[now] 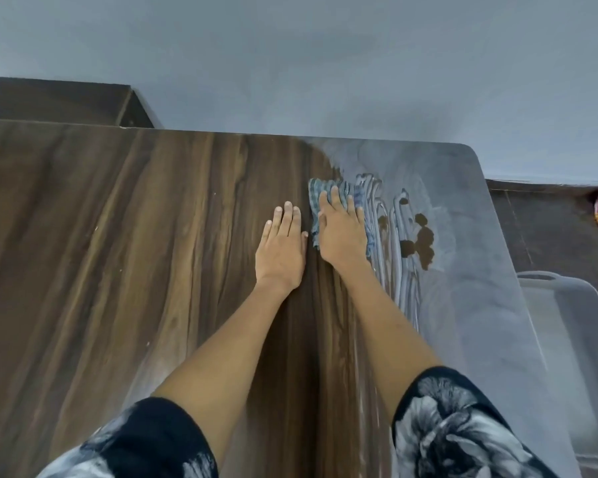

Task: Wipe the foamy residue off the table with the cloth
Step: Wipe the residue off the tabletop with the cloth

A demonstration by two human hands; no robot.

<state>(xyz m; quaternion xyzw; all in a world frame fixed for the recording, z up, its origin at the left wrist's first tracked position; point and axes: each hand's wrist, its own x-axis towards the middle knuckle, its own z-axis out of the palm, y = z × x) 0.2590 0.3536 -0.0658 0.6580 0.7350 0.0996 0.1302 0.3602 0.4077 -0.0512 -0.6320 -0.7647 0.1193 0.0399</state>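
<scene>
The cloth (328, 198) was pressed flat under the spread right hand (342, 232) at the foam's (463, 257) edge; the left hand (282, 250) lay spread on the bare worktop (118, 236). Foam could likely be smeared onto cleaned wood once the small cloth was saturated.

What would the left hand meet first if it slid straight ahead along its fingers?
Only bare wooden table: the left hand points at the far edge, and the cloth lies just to its right, seemingly off that line.
</scene>
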